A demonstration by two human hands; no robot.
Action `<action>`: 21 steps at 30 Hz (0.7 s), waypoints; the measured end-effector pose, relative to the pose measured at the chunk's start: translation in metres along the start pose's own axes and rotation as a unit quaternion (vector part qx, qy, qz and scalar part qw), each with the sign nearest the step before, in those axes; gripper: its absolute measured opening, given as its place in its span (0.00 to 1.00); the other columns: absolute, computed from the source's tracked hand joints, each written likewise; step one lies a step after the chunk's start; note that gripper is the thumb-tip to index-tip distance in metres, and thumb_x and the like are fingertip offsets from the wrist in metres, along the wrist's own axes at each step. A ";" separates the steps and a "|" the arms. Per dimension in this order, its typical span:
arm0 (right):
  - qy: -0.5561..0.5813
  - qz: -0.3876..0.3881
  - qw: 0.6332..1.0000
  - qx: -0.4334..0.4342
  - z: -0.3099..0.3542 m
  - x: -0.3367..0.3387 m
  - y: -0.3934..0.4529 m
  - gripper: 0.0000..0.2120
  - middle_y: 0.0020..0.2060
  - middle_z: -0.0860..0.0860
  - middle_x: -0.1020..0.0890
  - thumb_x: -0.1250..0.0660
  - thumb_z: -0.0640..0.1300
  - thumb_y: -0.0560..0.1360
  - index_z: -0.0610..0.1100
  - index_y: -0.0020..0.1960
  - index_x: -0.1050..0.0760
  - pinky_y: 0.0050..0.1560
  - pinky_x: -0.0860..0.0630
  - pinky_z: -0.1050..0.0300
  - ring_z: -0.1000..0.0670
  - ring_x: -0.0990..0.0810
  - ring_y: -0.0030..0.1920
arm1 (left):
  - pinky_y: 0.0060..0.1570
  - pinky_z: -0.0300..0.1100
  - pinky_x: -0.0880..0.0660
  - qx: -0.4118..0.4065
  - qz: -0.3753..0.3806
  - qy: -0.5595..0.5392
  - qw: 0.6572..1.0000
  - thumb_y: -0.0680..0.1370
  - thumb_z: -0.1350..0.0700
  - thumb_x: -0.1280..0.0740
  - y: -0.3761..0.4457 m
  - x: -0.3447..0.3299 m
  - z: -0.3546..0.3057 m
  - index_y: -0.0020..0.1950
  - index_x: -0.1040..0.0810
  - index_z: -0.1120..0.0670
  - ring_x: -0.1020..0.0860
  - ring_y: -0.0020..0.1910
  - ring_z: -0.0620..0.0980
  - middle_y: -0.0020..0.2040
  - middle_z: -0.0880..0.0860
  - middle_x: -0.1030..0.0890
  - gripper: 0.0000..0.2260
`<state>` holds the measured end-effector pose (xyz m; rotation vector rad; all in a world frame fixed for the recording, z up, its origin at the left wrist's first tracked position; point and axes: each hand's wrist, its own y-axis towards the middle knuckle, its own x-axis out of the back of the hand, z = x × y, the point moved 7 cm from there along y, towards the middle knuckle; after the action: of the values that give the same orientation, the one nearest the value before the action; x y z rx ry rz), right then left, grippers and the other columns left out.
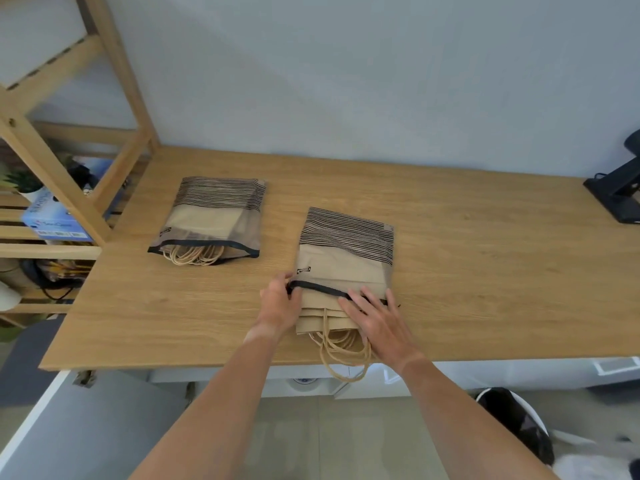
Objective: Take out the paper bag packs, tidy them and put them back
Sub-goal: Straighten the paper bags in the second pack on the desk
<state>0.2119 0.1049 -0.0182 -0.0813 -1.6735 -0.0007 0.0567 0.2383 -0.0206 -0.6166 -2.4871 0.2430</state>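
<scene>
Two clear sleeves with black stripes and a black-edged mouth lie on the wooden table (485, 271). The left pack (211, 220) lies alone, its bags' twine handles poking out of the mouth. The near pack (343, 258) has brown paper bags (322, 317) sticking partway out toward me, their handles (343, 355) hanging over the table's front edge. My left hand (280, 306) pinches the left corner of that sleeve's black mouth. Flat on the bags at the sleeve's right side rests my right hand (377, 320), fingers spread.
A wooden shelf unit (69, 161) stands at the left with a blue box (52, 220) and small items. A black stand (620, 195) sits at the table's far right. A black-and-white bin (519, 424) is on the floor below right.
</scene>
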 end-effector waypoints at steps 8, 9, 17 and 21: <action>-0.002 -0.028 0.998 -0.060 -0.036 0.055 0.050 0.45 0.80 0.44 0.47 0.25 0.27 0.64 0.48 0.75 0.35 0.74 0.59 0.29 0.40 0.53 0.80 | 0.64 0.49 0.28 -0.087 0.085 0.001 0.993 0.81 0.61 0.41 -0.011 -0.012 -0.034 0.68 0.30 0.46 0.25 0.60 0.46 0.61 0.48 0.22 0.17; -0.004 -0.037 0.998 -0.055 -0.032 0.052 0.042 0.46 0.80 0.43 0.45 0.24 0.28 0.63 0.48 0.76 0.36 0.75 0.57 0.29 0.40 0.51 0.80 | 0.65 0.51 0.28 -0.083 0.088 -0.014 0.993 0.79 0.62 0.41 -0.012 -0.012 -0.034 0.68 0.30 0.46 0.25 0.60 0.46 0.60 0.48 0.22 0.19; 0.064 -0.077 0.993 -0.057 0.009 0.003 -0.037 0.42 0.70 0.47 0.27 0.23 0.29 0.64 0.45 0.73 0.33 0.70 0.34 0.36 0.42 0.32 0.72 | 0.58 0.48 0.30 0.014 0.075 -0.084 0.994 0.78 0.60 0.44 -0.020 -0.012 -0.020 0.67 0.31 0.51 0.28 0.58 0.51 0.61 0.52 0.25 0.18; 0.070 -0.094 0.992 -0.044 0.028 0.002 -0.051 0.42 0.71 0.47 0.28 0.27 0.26 0.64 0.45 0.75 0.33 0.70 0.34 0.37 0.42 0.32 0.73 | 0.52 0.41 0.31 0.045 0.060 -0.069 0.995 0.80 0.56 0.36 -0.024 -0.015 -0.013 0.65 0.29 0.56 0.26 0.55 0.49 0.55 0.51 0.23 0.14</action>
<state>0.1809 0.0552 -0.0163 0.0095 -1.5354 -0.2187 0.0664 0.2107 -0.0100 -0.7348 -2.5559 0.4551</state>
